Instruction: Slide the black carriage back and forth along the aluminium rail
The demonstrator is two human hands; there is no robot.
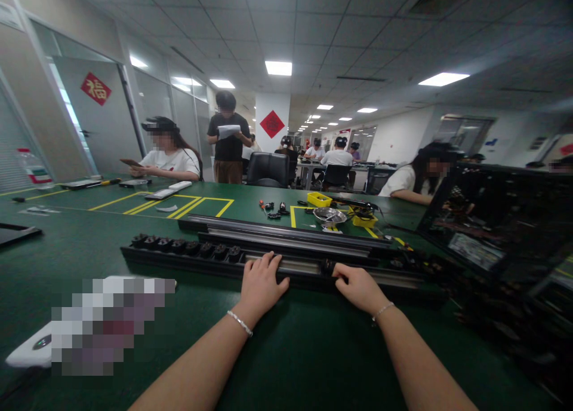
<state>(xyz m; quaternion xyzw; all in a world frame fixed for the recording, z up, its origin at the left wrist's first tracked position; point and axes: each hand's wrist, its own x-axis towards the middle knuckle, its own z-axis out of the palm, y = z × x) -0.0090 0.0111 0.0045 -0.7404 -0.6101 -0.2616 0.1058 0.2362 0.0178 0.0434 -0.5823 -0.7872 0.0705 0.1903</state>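
A long black rail (298,266) with a pale metal channel lies across the table in front of me. Several small black socket-like modules (179,245) sit in a row along its left part. My left hand (263,284) rests over the middle of the rail, fingers spread, with nothing held. At a single black module (327,266) further right in the channel, my right hand (359,287) is closed, its curled fingertips against the module's right side. The thumb's grip there is partly hidden. Parallel behind lies another black rail (286,238).
A white phone-like object (33,345) lies front left. Behind the rails are a metal bowl (330,215), yellow bins (319,199) and small black parts. A dark, glossy panel and cluttered black parts (492,315) stand right. Other people sit around the table.
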